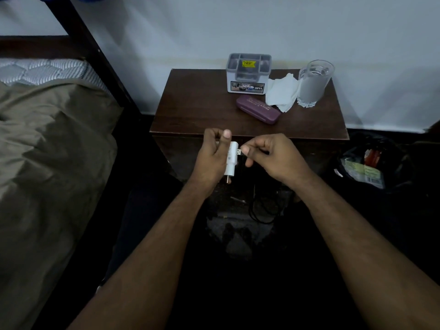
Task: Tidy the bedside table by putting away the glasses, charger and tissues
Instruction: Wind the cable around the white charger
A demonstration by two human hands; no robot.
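Both forearms reach in from the bottom edge and meet in front of the counter. Left hand grasps the white charger, fingers curled behind its body and thumb laid across the front; the plug pins point downward. Right hand pinches the plug end of the black cable between thumb and forefinger, the metal tip just beside the charger's side port; whether the tip sits inside the port cannot be told. Remaining cable hangs in loops below the hands, against the dark front of the counter.

On the counter top, well apart from the hands, lies the purple glasses case, closed, set at a slant. White tissues lie crumpled just behind and to the right of the case, touching it at one corner. Drinking glass, upright and holding water, stands at the right, its base on the edge of the tissues. Grey-and-white organiser box stands at the back, near the wall, with a yellow sticker on its top and a printed label on its front.

Left of the counter stands a bed with an olive cover and a dark frame post. Right of the counter, on the floor, sits a black bin bag holding wrappers.
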